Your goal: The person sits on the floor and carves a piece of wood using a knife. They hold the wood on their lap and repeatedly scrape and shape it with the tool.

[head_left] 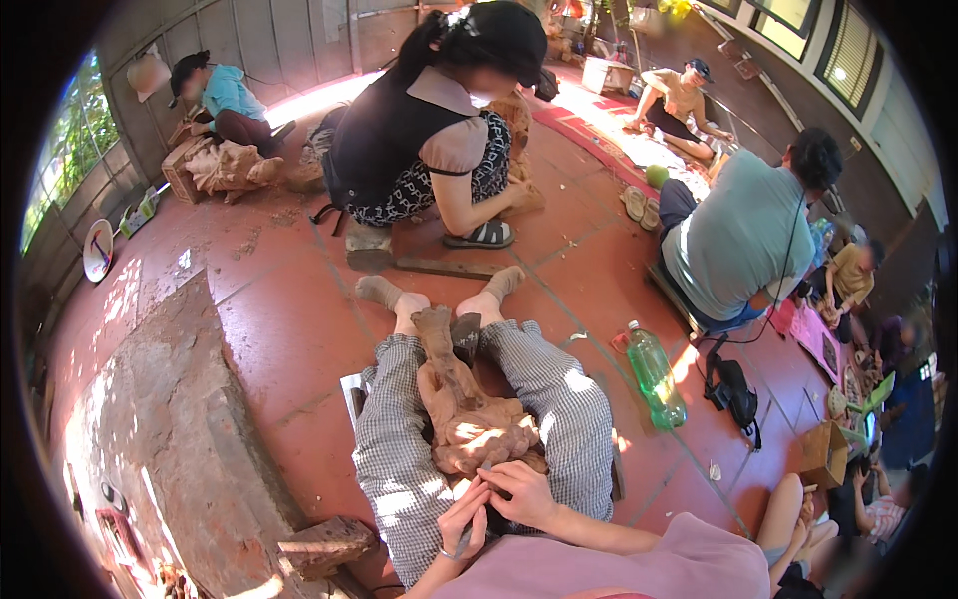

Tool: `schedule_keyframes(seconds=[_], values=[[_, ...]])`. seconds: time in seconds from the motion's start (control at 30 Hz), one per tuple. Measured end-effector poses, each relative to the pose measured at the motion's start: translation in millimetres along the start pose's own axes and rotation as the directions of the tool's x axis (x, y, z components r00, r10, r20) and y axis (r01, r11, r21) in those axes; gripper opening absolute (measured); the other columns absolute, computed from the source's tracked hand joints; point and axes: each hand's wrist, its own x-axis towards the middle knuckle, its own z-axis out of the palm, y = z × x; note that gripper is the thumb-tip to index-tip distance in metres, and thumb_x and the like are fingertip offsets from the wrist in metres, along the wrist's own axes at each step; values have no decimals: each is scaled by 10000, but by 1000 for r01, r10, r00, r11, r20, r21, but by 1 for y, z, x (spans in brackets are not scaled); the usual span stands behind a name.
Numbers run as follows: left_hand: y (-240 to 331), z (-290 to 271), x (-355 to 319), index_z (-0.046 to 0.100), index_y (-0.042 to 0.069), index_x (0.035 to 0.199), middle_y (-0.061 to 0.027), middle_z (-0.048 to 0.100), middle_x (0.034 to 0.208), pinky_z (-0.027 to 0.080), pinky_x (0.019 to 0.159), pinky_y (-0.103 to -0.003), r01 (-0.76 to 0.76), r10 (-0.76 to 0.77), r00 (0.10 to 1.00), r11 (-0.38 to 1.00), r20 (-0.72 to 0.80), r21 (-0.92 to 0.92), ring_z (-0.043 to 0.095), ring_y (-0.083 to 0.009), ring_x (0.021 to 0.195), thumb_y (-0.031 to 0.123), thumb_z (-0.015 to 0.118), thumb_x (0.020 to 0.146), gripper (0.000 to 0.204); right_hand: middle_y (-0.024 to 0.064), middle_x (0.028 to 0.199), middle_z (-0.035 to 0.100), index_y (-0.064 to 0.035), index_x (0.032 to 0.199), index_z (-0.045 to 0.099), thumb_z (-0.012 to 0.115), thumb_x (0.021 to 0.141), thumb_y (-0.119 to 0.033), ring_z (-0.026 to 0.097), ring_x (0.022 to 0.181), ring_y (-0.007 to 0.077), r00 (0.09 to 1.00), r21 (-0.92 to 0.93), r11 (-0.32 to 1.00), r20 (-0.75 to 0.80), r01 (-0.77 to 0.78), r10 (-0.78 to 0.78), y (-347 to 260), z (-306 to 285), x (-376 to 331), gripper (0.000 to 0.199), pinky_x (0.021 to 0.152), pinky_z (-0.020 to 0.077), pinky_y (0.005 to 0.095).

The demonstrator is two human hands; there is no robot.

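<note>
A brown carved wooden figure (469,409) lies lengthwise between my legs in checked trousers, its near end close to my lap. My left hand (461,519) grips a thin carving tool (461,544), its tip at the carving's near edge. My right hand (519,491) rests against the same near end, fingers curled over the tool and the wood. Both hands touch each other.
A green plastic bottle (656,376) lies on the red tiled floor to my right. A black bag (733,391) sits beyond it. A wood block (324,544) lies at my left. A raised concrete slab (170,419) is further left. Several people sit around, carving.
</note>
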Motion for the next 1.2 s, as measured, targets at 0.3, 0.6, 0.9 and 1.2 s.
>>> schedule_keyframes(seconds=[0.3, 0.6, 0.9, 1.2], values=[[26, 13, 2, 684, -54, 1182, -217, 685, 1231, 561, 959, -355, -108, 105, 994, 985, 29, 132, 682, -314, 1148, 45, 738, 814, 385, 55, 895, 688, -92, 1002, 708, 789, 708, -127, 665, 852, 265, 995, -39, 995, 44, 94, -92, 10, 1, -3, 307, 719, 555, 348], [46, 44, 45, 623, 5, 1317, -129, 647, 1326, 560, 832, -365, -346, 282, 938, 807, 201, 479, 674, -290, 1044, 136, 704, 751, 586, 79, 932, 633, -86, 956, 628, 728, 812, -186, 629, 860, 300, 989, 19, 994, -99, -105, 106, 33, 24, -1, 201, 718, 527, 388], [25, 70, 32, 594, 3, 1323, -175, 585, 1388, 334, 1144, -539, -333, 280, 936, 901, 214, 279, 515, -359, 1340, 5, 599, 763, 560, 154, 1135, 583, -38, 1053, 621, 681, 853, -199, 594, 1002, 323, 997, -160, 985, -60, -66, 57, 25, 27, -15, 264, 809, 530, 407], [32, 79, 31, 651, 14, 1214, -130, 670, 1208, 446, 1064, -487, -373, 363, 927, 916, 96, 144, 640, -307, 1146, 29, 609, 771, 446, 156, 1138, 583, -31, 1063, 620, 683, 851, -202, 594, 1002, 323, 980, -36, 982, -74, -187, 184, 14, 12, 2, 280, 817, 531, 406]])
